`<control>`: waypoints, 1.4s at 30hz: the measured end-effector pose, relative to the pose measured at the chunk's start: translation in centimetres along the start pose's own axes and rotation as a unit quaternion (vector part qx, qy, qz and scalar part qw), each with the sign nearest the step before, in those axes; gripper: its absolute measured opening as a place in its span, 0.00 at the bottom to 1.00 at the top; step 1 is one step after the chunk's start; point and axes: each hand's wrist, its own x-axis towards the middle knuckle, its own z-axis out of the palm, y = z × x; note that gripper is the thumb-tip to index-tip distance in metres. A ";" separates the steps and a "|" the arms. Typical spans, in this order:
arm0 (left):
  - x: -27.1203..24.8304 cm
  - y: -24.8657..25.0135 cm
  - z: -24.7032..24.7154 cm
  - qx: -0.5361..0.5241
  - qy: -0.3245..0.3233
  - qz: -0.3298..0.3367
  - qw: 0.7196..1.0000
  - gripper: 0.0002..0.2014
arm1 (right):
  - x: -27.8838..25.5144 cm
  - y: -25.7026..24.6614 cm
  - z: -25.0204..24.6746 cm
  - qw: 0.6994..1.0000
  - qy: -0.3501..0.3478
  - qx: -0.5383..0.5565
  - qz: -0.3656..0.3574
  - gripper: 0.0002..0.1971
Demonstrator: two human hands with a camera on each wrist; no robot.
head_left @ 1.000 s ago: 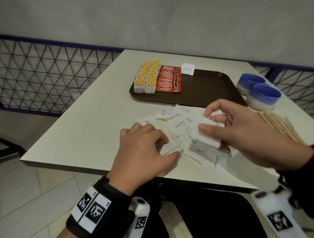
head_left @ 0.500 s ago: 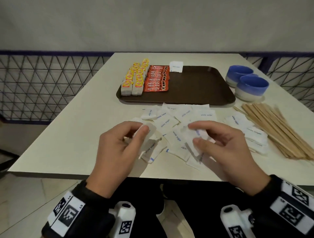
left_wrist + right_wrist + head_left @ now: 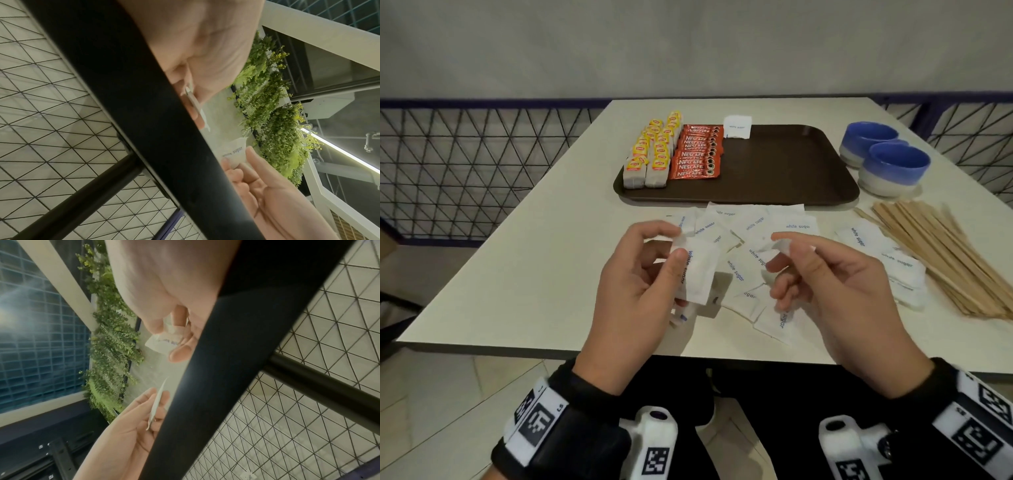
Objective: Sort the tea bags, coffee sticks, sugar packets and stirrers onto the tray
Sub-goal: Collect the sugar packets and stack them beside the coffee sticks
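My left hand (image 3: 640, 274) pinches a white sugar packet (image 3: 697, 270) between thumb and fingers, lifted above the table's front. My right hand (image 3: 822, 270) pinches another sugar packet (image 3: 782, 246) by its corner, just to the right. Loose sugar packets (image 3: 756, 222) lie scattered on the table under and beyond both hands. The brown tray (image 3: 784, 171) holds yellow tea bags (image 3: 650, 150), red coffee sticks (image 3: 697, 154) and one sugar packet (image 3: 737, 126) at its far edge. Wooden stirrers (image 3: 935, 253) lie in a pile at the right. In the wrist views each held packet shows: (image 3: 193, 100), (image 3: 164, 342).
Two blue and white bowls (image 3: 883, 161) stand right of the tray. More sugar packets (image 3: 887, 260) lie beside the stirrers. The table's front edge (image 3: 619, 349) is just below my hands. A wire-mesh railing (image 3: 465, 171) runs along the left.
Both hands have lifted off the pile, each now holding a sugar packet up in the air. The head view has tilted so the tray sits more centred.
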 end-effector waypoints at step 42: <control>-0.2 0.0 0.0 -0.105 -0.057 0.004 0.993 0.12 | -0.2 -0.9 -0.4 0.997 -0.010 0.012 0.078 0.13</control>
